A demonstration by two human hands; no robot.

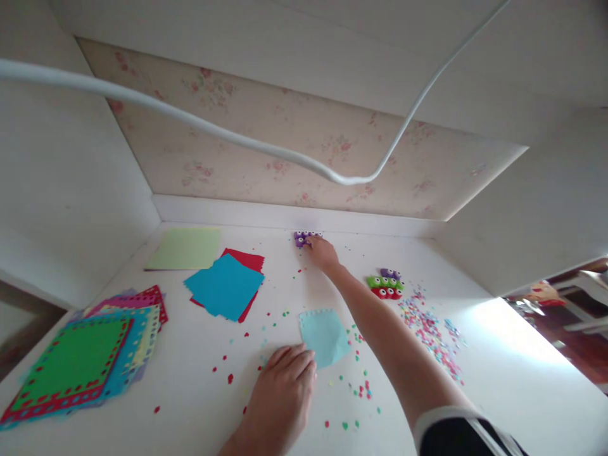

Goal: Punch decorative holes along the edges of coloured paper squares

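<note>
My right hand reaches to the back of the white table, its fingers closed on one of several small purple paper punches with googly eyes. Part of that group is hidden behind the hand. Near the front, my left hand lies flat, fingertips at the left edge of a light blue paper square. A row of small cut-outs runs along the paper's far edge. To the right of my right forearm stand more eyed punches in rows: purple, green and red.
Punched and patterned coloured sheets lie stacked at left. Blue paper overlaps red paper, with pale green sheets behind. Confetti is heaped at right, and loose bits surround my left hand. A white cable crosses the upper view.
</note>
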